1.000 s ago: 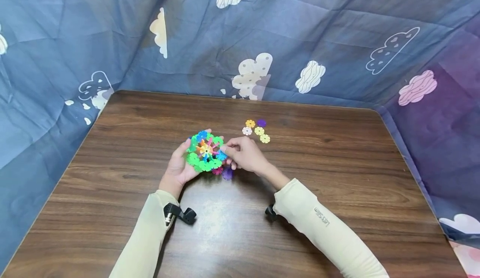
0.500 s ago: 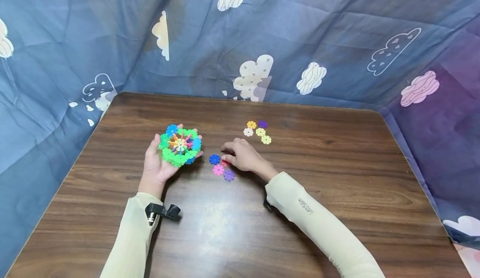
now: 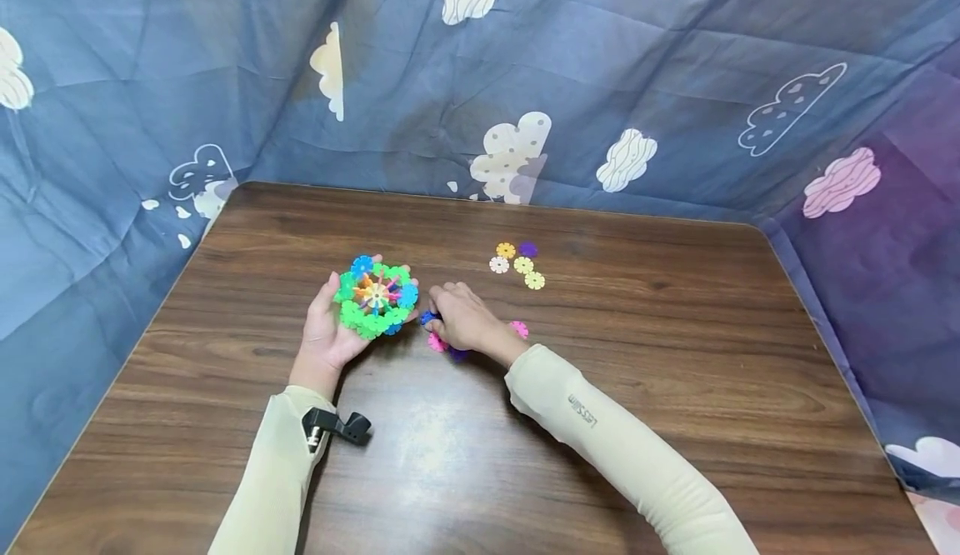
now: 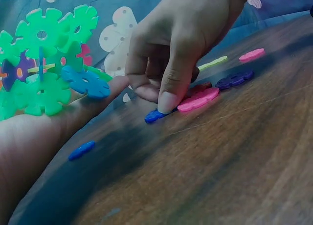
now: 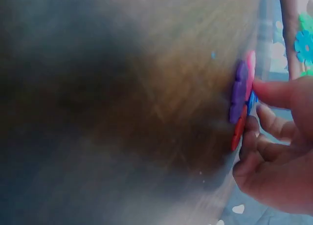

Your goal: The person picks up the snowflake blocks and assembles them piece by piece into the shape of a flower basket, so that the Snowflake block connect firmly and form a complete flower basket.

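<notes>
My left hand (image 3: pixel 327 334) holds up a round wheel of interlocked green and blue notched discs (image 3: pixel 367 322), its fingers behind it and the thumb at the left edge. My right hand (image 3: pixel 465 320) is on the table just right of the wheel, thumb and finger pinching a blue disc (image 4: pixel 154 116). Beside that thumb lie a pink disc (image 4: pixel 198 100) and a red disc (image 5: pixel 239 128), partly overlapping. A purple disc (image 5: pixel 238 91) is close by, partly hidden under the right hand in the head view.
Farther back on the brown table (image 3: pixel 675 330) lie an orange disc (image 3: pixel 506 250), a purple disc (image 3: pixel 528 250), a white disc (image 3: pixel 498 265) and two yellow discs (image 3: pixel 534 281). Another pink disc (image 3: pixel 519 329) lies beside the right wrist. Patterned blue cloth (image 3: pixel 390 80) hangs behind.
My right hand has left the wheel and come down onto the loose discs, shifting left onto the blue one. The left hand moved left with the wheel, then slightly back right.
</notes>
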Available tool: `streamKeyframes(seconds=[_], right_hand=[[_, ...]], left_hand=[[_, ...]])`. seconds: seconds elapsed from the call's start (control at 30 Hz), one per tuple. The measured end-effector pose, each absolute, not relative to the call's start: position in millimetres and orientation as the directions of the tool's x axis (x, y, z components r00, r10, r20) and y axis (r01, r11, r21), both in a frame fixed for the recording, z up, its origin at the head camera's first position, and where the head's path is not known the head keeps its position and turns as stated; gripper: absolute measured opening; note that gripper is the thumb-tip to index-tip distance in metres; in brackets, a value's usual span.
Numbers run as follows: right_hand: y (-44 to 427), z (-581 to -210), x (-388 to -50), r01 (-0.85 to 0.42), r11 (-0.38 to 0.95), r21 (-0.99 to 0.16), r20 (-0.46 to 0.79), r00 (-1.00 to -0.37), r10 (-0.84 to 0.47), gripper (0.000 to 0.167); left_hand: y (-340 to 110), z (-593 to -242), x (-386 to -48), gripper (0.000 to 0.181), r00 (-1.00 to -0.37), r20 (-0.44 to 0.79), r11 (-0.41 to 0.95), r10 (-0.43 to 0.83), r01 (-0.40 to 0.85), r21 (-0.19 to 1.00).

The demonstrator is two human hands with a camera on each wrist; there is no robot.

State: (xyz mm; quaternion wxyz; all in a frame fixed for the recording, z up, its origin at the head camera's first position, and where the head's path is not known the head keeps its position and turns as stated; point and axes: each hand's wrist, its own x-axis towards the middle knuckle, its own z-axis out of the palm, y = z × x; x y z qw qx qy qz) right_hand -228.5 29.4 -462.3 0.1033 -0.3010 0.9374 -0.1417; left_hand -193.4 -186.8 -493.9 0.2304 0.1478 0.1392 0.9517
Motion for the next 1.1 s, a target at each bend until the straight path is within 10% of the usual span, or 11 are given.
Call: streamKeyframes(seconds=[0.4, 0.73, 0.9, 1.1], right_hand=[[24, -460, -222, -0.516, 0.798, -0.311, -0.122, -0.811, -0.572, 0.017], [46, -449, -234, -0.016, 0.531, -0.847, -0.184, -0.929, -0.322, 0.013], [62, -433, -240, 0.143, 0.274, -0.951, -0.260, -0.848, -0.462, 0.013], [78, -406, -236, -0.063, 0.357, -0.932, -0.191, -0.751, -0.632, 0.023]], left_hand=[[-183, -496, -193, 0.056, -0.842, 0.219, -0.844, 0.493, -0.401, 0.355], [-180, -502, -193, 0.061, -0.749, 0.288, -0.797, 0.596, -0.507, 0.329], [-176, -500, -192, 0.058, -0.727, 0.278, -0.772, 0.628, -0.536, 0.342], [-169, -494, -195, 0.059, -0.698, 0.272, -0.740, 0.663, -0.554, 0.382]])
